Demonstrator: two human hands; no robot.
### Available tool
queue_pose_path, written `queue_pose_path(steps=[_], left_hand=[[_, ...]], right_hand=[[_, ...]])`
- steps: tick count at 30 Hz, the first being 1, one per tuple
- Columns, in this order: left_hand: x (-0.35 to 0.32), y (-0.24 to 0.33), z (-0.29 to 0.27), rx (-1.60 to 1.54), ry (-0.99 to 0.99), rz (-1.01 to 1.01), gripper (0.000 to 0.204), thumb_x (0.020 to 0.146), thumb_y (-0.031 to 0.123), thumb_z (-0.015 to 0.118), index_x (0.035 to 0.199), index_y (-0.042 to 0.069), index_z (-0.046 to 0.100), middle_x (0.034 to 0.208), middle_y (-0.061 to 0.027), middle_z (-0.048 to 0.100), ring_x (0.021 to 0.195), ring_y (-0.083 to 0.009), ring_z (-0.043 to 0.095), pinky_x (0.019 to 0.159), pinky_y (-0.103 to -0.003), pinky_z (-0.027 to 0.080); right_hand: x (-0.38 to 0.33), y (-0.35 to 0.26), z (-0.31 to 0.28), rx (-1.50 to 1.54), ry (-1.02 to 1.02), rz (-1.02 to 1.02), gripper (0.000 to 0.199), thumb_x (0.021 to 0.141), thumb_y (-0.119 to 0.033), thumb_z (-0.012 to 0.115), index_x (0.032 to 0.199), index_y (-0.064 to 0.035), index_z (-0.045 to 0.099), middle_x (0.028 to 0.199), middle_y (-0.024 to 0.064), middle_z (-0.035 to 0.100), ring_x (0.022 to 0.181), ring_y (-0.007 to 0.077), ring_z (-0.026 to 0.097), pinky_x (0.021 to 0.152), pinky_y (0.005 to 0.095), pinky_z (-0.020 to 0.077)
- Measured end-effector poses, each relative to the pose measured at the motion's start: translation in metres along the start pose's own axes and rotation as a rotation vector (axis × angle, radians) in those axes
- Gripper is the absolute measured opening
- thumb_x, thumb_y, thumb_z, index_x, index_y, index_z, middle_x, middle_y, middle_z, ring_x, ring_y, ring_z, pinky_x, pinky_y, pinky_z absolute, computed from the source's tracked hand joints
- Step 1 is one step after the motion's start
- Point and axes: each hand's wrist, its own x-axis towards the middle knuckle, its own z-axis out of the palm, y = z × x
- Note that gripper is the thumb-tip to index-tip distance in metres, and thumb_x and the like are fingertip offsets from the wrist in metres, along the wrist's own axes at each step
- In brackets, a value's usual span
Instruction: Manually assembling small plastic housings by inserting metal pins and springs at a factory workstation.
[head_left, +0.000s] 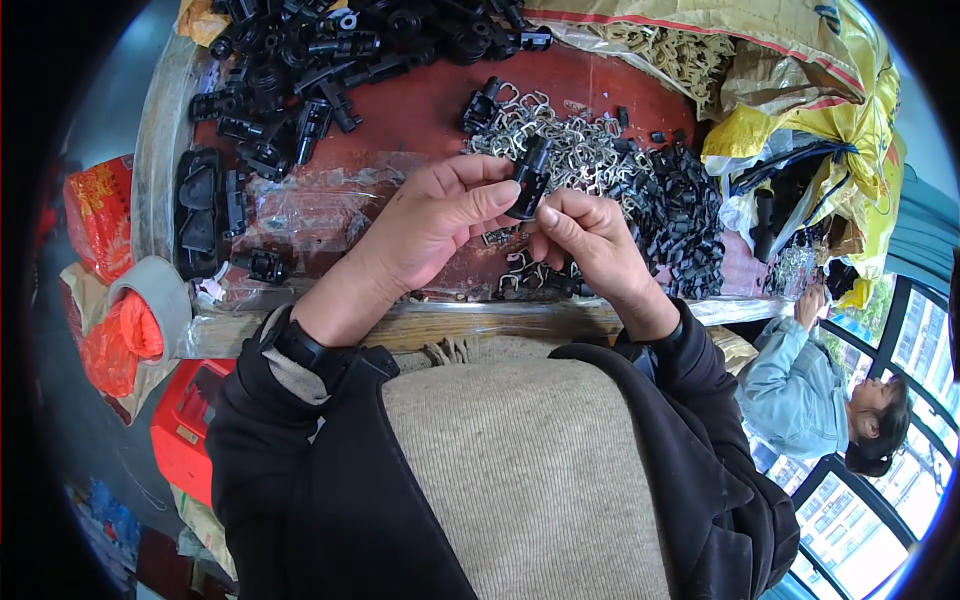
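My left hand [430,220] and my right hand [592,245] meet over the near side of a red-topped table [420,110]. Together they hold one small black plastic part [530,176], upright between the fingertips. The left thumb and fingers pinch its lower half; the right thumb and forefinger press on its bottom end. Just behind the hands lies a heap of small silver wire clips [565,135]. To the right of it sits a pile of small black plastic pieces [680,205]. A few clips and black bits lie under my hands near the table edge.
Larger black plastic parts [300,60] are heaped at the far left of the table, over clear plastic film [310,210]. Yellow sacks [800,90] fill the right. A tape roll [150,290], orange bags and a red crate [185,420] are at left. Another person [830,390] sits at right.
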Motion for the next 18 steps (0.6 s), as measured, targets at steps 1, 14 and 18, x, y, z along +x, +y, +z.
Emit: queue_pose_path(steps=[1,14,18], left_hand=[[0.0004,0.0016,0.0004,-0.010,-0.011,-0.005,0.027,0.082,0.011,0.049,0.106,0.000,0.046,0.099,-0.0084,0.055,0.091,-0.0145,0.053,0.081,-0.027,0.042],[0.0000,0.0022,0.0011,-0.013,-0.015,0.005,0.028,0.081,0.009,0.050,0.107,-0.001,0.046,0.100,-0.0097,0.055,0.092,-0.0154,0.053,0.081,-0.028,0.042],[-0.0003,0.0040,0.0022,-0.023,-0.031,0.001,0.028,0.081,0.009,0.051,0.106,-0.001,0.046,0.100,-0.0098,0.055,0.092,-0.0157,0.053,0.081,-0.028,0.043]], right_hand=[[-0.0002,0.0002,0.0001,0.000,0.000,0.000,0.021,0.086,-0.019,0.045,0.076,-0.0018,0.053,0.059,0.0031,0.054,0.045,0.0046,0.044,0.041,0.0158,0.0347],[0.0000,0.0027,0.0033,-0.045,0.171,-0.120,0.020,0.086,-0.020,0.045,0.077,-0.0020,0.051,0.060,0.0014,0.051,0.048,0.0046,0.042,0.044,0.0167,0.0337],[0.0014,0.0023,0.0031,0.105,0.108,-0.066,0.017,0.086,-0.017,0.045,0.081,-0.0016,0.049,0.063,0.0020,0.051,0.047,0.0047,0.042,0.044,0.0164,0.0343]])
